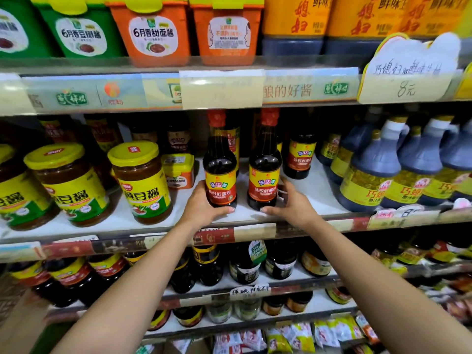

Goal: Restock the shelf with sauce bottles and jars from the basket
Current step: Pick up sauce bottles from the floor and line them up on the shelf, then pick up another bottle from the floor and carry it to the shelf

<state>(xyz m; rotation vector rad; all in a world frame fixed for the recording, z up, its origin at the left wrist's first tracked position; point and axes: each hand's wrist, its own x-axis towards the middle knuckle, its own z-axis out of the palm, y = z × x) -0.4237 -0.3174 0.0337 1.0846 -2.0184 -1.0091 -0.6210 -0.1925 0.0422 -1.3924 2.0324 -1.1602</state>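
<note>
Sauce bottles, two tall ones full of dark liquid with red caps and red-and-yellow labels, stand upright side by side at the near edge of the white middle shelf board [324, 198], one in each hand. The left hand [201, 208] grips the left bottle [221, 182] low down, with the thumb laid across the front of its base and the fingers curled out of sight behind it. The right hand [293, 205] mirrors this on the right bottle [264, 185], thumb along the base and fingers wrapped round its right side. I cannot tell whether the bases rest on the board or hang just above it.

Both long axes are vertical and a narrow gap separates the bottles. The open space lies straight behind them, so a push away from the person looks like the next step. Farther back and to the right, a matching dark bottle [301, 157] stands against the row.

To the left are glass jars of brown paste with yellow lids [141, 180], and to the right are handled jugs of dark sauce [373, 172]. No basket is in view.
</note>
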